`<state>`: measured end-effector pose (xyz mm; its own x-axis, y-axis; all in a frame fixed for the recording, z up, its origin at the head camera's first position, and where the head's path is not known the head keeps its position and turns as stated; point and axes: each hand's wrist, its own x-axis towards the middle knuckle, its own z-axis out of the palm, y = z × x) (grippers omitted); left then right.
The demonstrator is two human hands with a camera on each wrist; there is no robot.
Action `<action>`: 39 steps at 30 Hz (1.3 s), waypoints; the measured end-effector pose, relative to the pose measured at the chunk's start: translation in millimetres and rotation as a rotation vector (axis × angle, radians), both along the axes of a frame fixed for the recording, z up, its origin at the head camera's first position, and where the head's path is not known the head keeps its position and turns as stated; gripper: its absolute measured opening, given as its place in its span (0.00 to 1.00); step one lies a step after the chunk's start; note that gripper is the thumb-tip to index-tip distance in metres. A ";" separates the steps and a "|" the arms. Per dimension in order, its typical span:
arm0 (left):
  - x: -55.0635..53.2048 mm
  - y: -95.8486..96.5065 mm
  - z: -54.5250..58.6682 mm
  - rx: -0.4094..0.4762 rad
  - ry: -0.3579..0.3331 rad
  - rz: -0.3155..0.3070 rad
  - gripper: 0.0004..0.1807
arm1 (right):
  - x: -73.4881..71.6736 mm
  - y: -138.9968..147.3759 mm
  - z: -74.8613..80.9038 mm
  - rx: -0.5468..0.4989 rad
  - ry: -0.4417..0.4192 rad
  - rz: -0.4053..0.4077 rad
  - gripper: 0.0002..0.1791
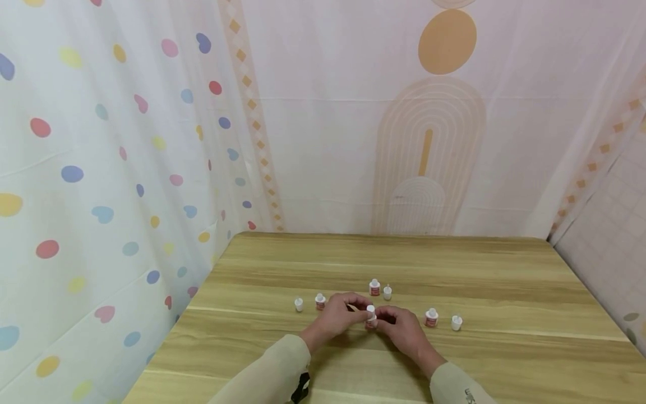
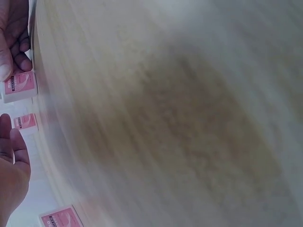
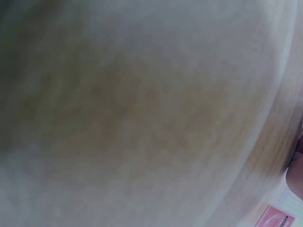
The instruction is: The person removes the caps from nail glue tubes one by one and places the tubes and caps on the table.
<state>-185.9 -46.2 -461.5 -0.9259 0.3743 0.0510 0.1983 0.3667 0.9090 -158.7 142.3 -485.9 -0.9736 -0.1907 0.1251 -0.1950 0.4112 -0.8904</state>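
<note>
Between both hands stands a small white bottle [image 1: 370, 321] with a red label and a white cap [image 1: 370, 310] on top. My right hand [image 1: 402, 331] pinches the bottle's body from the right, seen also in the left wrist view, where the label [image 2: 20, 84] faces the camera. From the left, my left hand [image 1: 339, 316] has thumb and index finger at the cap and pinches it. Its other fingers [image 2: 19, 146] are loosely bent. In the right wrist view only a bit of a hand [image 3: 296, 177] and a pink-labelled bottle [image 3: 276, 217] show at the edge.
Around the hands stand more bottles without caps: one behind [image 1: 374, 288], one at left [image 1: 320, 302], one at right [image 1: 431, 318]. Loose white caps lie beside them: a left cap [image 1: 299, 304], a back cap [image 1: 387, 293], a right cap [image 1: 456, 322]. All stand on a wooden table [image 1: 282, 258].
</note>
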 end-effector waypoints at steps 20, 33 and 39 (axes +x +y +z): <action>0.5 -0.6 0.9 -0.008 0.002 0.002 0.11 | 1.0 -0.9 0.8 0.010 -0.012 -0.012 0.08; -0.3 1.2 0.9 -0.008 -0.015 0.011 0.07 | -0.7 0.6 -1.6 0.022 -0.015 -0.010 0.08; -1.8 -0.4 0.1 -0.014 0.005 -0.012 0.10 | -1.4 0.3 -1.2 0.015 -0.026 -0.008 0.08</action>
